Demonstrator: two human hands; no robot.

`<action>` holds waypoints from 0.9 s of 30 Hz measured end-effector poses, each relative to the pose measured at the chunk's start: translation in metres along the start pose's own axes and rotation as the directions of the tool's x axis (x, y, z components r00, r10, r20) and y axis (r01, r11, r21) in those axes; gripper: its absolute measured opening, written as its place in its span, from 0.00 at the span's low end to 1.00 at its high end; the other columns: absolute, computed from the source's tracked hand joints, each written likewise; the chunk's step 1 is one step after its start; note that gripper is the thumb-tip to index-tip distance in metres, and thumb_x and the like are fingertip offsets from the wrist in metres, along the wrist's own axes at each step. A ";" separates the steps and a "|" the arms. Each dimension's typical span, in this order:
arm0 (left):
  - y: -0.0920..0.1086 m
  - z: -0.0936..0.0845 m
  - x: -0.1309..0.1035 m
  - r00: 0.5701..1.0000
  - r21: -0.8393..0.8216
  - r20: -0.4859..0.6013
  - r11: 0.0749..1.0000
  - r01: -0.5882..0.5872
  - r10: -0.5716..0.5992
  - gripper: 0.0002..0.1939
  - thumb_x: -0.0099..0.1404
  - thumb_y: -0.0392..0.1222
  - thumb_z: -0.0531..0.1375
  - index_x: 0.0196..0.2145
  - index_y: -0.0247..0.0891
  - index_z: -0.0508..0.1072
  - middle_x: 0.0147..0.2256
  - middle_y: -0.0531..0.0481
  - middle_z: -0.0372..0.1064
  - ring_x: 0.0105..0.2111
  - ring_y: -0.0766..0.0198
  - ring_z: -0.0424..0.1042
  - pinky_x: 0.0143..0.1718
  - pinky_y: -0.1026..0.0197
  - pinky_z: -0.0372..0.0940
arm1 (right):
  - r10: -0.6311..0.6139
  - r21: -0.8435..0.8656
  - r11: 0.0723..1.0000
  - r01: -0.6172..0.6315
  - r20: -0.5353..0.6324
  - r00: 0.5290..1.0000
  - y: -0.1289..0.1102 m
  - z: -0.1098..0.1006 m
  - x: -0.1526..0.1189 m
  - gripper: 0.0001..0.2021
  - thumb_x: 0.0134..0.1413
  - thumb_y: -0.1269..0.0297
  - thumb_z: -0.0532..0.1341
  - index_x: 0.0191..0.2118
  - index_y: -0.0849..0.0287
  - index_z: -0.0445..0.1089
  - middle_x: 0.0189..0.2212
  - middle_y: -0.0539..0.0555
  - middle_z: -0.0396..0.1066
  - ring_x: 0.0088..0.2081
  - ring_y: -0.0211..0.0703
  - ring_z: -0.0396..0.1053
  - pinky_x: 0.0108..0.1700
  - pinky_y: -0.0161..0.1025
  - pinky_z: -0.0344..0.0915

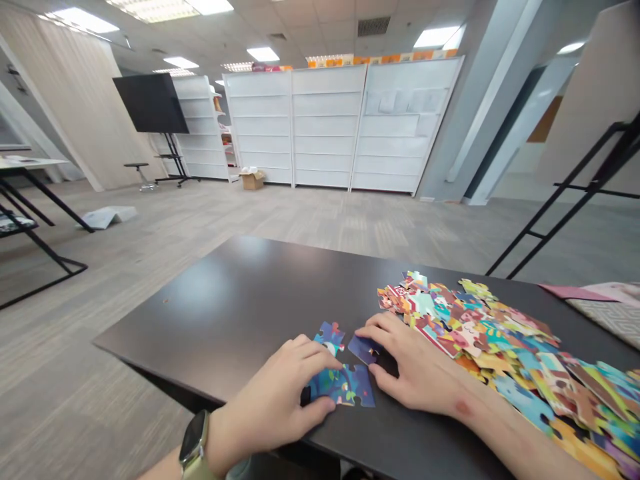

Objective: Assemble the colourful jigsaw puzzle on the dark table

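Observation:
A small section of joined blue puzzle pieces (345,383) lies near the front edge of the black table. My left hand (285,387) is curled over its left side, fingers on top and thumb at the near edge, holding it against the table. In my right hand (405,360) a dark blue puzzle piece (361,348) is gripped between thumb and fingers. That piece sits at the upper right of the section, with a gap between them. Part of the section is hidden under my left hand.
A large heap of loose, colourful puzzle pieces (480,327) spreads over the right side of the black table (240,287), partly behind my right forearm. A patterned cloth item (605,317) lies at the far right edge. White shelving (325,127) stands across the room.

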State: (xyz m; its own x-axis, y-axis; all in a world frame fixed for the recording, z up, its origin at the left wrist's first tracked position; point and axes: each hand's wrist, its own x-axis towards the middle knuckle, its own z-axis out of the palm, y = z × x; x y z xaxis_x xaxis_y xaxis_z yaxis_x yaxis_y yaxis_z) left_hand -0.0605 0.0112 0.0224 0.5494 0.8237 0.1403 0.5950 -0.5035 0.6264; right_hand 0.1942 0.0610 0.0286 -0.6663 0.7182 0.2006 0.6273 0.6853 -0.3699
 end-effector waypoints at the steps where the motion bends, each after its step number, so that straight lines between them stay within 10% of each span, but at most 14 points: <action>1: 0.000 0.000 0.000 1.000 0.000 0.000 1.000 0.002 -0.002 0.20 0.61 0.35 0.65 0.50 0.47 0.71 0.49 0.52 0.71 0.48 0.55 0.65 0.53 0.54 0.60 | 0.005 -0.004 1.000 -0.005 -0.007 1.000 0.001 0.001 0.000 0.20 0.53 0.70 0.60 0.53 0.57 0.70 0.48 0.58 0.68 0.49 0.50 0.67 0.51 0.48 0.67; 11: -0.005 -0.010 -0.002 0.995 -0.058 -0.011 0.993 -0.104 0.103 0.22 0.58 0.35 0.67 0.50 0.47 0.72 0.48 0.53 0.73 0.47 0.58 0.68 0.52 0.58 0.61 | 0.092 -0.050 0.994 -0.095 -0.064 0.994 0.011 0.005 -0.002 0.21 0.55 0.65 0.60 0.55 0.58 0.69 0.49 0.60 0.67 0.49 0.52 0.68 0.53 0.49 0.68; 27: -0.051 -0.019 0.004 0.964 0.157 -0.265 0.985 0.071 -0.027 0.12 0.64 0.36 0.60 0.46 0.45 0.73 0.51 0.47 0.70 0.52 0.53 0.66 0.55 0.49 0.61 | 0.108 0.134 0.986 -0.101 -0.048 0.993 0.014 0.005 0.001 0.22 0.57 0.70 0.61 0.57 0.52 0.68 0.53 0.56 0.63 0.44 0.44 0.71 0.47 0.41 0.70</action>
State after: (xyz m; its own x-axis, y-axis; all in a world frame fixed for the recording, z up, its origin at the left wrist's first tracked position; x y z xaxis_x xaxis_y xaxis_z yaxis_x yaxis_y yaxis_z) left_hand -0.0997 0.0446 0.0052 0.3583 0.8766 0.3213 0.7170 -0.4788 0.5066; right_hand 0.2003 0.0706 0.0189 -0.5744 0.7931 0.2028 0.6316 0.5869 -0.5065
